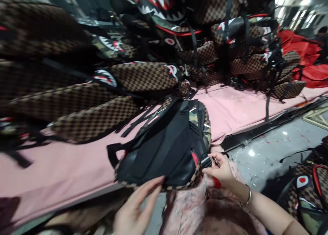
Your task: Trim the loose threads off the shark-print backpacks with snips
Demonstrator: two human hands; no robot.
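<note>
I see a black backpack [164,146] lying back panel up on the pink cloth [235,108] of the table, close to its near edge, its checked trim facing the wearer. The right hand [222,168] is at the bag's lower right corner, thumb and fingertips pinching a black strap [205,161] there; I make out a bracelet [248,195] on that wrist. The left hand [137,207] has its fingers stretched out and parted, tips at the bag's bottom edge, though I cannot tell whether they press on it. Beyond, I have piles of checked bags [146,77] along the table, red material [294,49] at the far right, and another bag [304,190] low on the right.
</note>
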